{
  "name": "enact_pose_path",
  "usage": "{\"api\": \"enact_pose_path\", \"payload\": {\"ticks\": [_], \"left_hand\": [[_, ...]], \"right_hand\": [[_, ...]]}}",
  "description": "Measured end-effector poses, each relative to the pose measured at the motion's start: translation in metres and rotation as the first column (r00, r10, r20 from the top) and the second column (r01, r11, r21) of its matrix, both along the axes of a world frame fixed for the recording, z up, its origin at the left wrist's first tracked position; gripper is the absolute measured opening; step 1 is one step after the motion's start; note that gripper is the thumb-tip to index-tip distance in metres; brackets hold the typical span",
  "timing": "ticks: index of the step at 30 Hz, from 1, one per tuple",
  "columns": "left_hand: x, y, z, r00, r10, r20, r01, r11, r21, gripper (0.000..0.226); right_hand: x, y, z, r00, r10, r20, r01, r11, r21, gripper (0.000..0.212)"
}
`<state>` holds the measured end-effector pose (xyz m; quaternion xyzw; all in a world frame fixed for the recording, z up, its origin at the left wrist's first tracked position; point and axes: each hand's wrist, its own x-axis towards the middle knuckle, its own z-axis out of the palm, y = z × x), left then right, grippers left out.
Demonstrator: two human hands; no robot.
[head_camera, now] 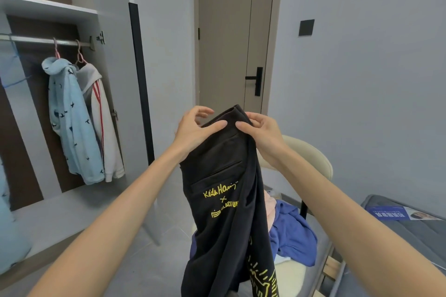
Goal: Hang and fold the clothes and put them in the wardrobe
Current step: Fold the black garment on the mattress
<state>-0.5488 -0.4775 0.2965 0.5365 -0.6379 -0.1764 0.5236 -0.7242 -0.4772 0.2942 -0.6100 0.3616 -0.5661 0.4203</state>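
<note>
1. Left hand (193, 128): raised at chest height, thumb laid on the front of the cloth, fingers curled behind its top edge, pinching it.
2. Right hand (263, 130): just beside the left, thumb on the same top edge, fingers curled behind, also pinching. The thumb tips are close but apart.
3. Black trousers (217, 212): held up by the top edge between both hands and hanging straight down below them, with a pocket and yellow lettering on the front.
4. Chair (313, 159): below and beyond the right hand, pale padded back, partly hidden by the trousers.
5. Blue garment (294, 234): crumpled on the chair seat, below the right forearm.
6. Door (229, 43): beyond the hands, closed, with a black handle.
7. Wardrobe rail (43, 40): well left of the left hand.
8. Light blue hooded top (72, 123): on a hanger on the rail.
9. White top (111, 142): red-striped, hanging just beside the blue one.
10. Bed (415, 234): far right, below the right arm.
</note>
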Motion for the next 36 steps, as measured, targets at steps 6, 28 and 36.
{"api": "enact_pose_path", "payload": {"ticks": [6, 28, 36], "left_hand": [[0.020, -0.002, -0.024, 0.950, -0.004, -0.312, 0.117, 0.932, 0.343, 0.110], [-0.042, 0.013, 0.038, 0.924, -0.331, -0.192, 0.353, 0.931, 0.092, 0.008], [-0.123, -0.003, 0.022, 0.858, -0.346, -0.381, 0.428, 0.890, 0.156, 0.024]], "right_hand": [[-0.006, -0.004, 0.032, 0.990, 0.071, 0.120, -0.071, 0.997, -0.009, 0.033], [-0.082, -0.033, 0.035, 0.891, -0.452, -0.032, 0.452, 0.892, 0.001, 0.010], [-0.153, -0.020, 0.041, 0.806, -0.591, 0.025, 0.591, 0.805, -0.048, 0.013]]}}
